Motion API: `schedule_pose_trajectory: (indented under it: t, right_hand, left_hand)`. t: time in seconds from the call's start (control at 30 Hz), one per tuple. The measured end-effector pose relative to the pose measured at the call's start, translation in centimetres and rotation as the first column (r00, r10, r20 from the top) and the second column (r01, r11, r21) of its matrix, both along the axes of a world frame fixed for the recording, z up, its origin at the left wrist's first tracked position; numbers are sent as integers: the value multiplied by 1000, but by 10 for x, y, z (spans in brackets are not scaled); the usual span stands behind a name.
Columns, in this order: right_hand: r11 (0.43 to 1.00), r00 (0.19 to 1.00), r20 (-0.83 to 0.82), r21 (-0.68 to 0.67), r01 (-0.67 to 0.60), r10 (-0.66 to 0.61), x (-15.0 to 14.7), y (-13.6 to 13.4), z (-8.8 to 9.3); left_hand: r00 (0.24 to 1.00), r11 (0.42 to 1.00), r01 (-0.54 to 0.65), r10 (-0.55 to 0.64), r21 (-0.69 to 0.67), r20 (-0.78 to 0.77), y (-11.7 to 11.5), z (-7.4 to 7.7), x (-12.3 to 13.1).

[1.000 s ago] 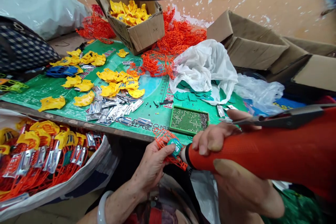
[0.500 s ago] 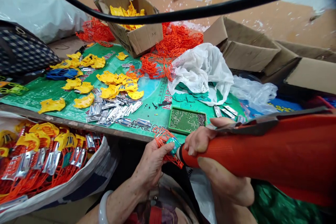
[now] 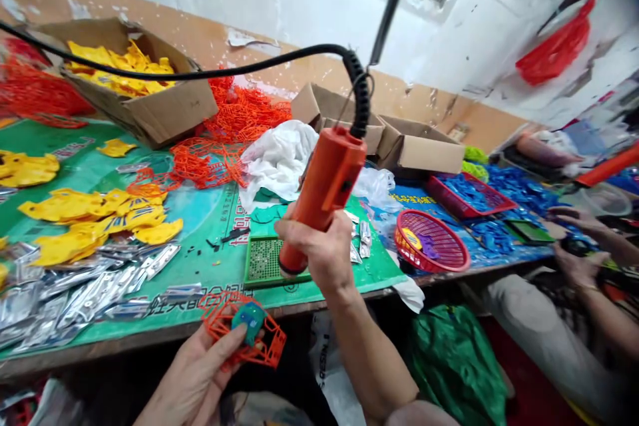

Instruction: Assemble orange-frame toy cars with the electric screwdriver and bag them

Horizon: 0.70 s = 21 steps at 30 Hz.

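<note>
My left hand (image 3: pixel 200 369) grips an orange lattice-like plastic frame (image 3: pixel 273 344) below the table edge, thumb pressed on a teal plastic piece (image 3: pixel 251 315) lying on it. Wrapped around an orange electric screwdriver (image 3: pixel 333 170) is my right hand (image 3: pixel 327 253); a coiled black cable leaves its top. The screwdriver's lower end is over a green tray (image 3: pixel 263 259) of small metal screws; whether the bit touches them I cannot tell. More teal pieces (image 3: pixel 272 214) lie just behind the tray. Silver strips (image 3: pixel 94 293) and yellow plastic parts (image 3: pixel 84 216) are heaped to the left.
Behind stand a cardboard box (image 3: pixel 164 110) of yellow parts, orange frames (image 3: pixel 249 113), a white plastic bag (image 3: pixel 279 153) and another carton (image 3: pixel 424 152). A pink basket (image 3: pixel 432 239) sits to the right. Farther right, a co-worker's hands (image 3: pixel 582 259) work beside blue parts (image 3: pixel 492 237).
The screwdriver has come away from the orange frame and swung upright over the screw tray. My left hand still holds the frame with its teal piece. The view has turned right.
</note>
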State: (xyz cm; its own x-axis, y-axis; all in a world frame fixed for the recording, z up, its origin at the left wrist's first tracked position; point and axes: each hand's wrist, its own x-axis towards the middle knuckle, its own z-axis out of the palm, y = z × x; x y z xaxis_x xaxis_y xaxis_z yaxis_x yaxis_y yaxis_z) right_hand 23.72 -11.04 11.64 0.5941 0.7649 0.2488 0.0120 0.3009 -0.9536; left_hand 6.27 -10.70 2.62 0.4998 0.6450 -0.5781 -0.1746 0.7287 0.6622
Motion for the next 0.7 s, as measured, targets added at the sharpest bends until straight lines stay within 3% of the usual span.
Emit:
schedule_pose_trajectory:
  t: [0.13,0.2,0.23,0.27,0.3,0.4,0.53,0.63,0.7]
  right_hand:
    - [999,976,210,17,46,-49,24,7,-14]
    - [993,912,401,-47,113,-84,42,1,-31]
    - [972,847,517,-110,210,-125,53,-5,-41]
    - [914,739,658,-197,355,-146,64,-12,-52]
    - [871,693,706,-243,426,-142,75,-20,-62]
    - [748,588,804,-332,575,-95,103,-43,-88]
    - [591,464,884,-405,698,57,112,-60,-108]
    - [512,397,902,-424,747,167,109,-61,-114]
    - [501,353,909,-417,759,221,108,-60,-116]
  left_hand:
    - [1000,999,21,-21,-42,-2,-2,-5,-6]
    - [999,998,32,-32,-51,8,-2,-8,-9]
    - [1000,998,28,-27,-53,8,-2,-9,-11]
    - [1000,999,18,-17,-50,7,-2,-10,-11]
    - [1000,999,3,-3,-46,2,-2,-11,-12]
    - [999,998,-43,42,-46,-18,-2,-11,-8]
    - [998,996,-53,54,-67,11,-3,-10,-2]
    - [998,994,-57,60,-90,34,-3,-11,-4]
    - [995,993,-73,79,-89,57,-3,-12,-7]
